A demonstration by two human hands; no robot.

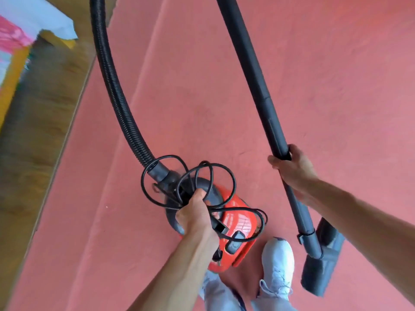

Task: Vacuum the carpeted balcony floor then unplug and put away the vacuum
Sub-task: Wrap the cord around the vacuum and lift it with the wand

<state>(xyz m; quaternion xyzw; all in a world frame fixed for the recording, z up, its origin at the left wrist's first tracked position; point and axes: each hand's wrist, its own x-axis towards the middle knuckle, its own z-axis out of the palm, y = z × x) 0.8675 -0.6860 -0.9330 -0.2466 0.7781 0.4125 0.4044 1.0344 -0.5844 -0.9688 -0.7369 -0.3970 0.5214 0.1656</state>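
Left hand (197,212) is gripping the vacuum (238,223) by its handle together with loops of black cord (211,176), fingers curled tight around both. Vacuum is hanging above the pink carpet (202,97), near its left edge, where wood flooring (45,108) is showing. Right hand (292,167) is holding the black wand (253,75), fingers wrapped around it; the nozzle (323,263) is hanging beside a white shoe (278,263). Ribbed hose (112,86) is arching up from the vacuum's front

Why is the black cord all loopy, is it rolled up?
Yes, loosely coiled. The cord hangs in loops gathered in the left hand above the red vacuum.
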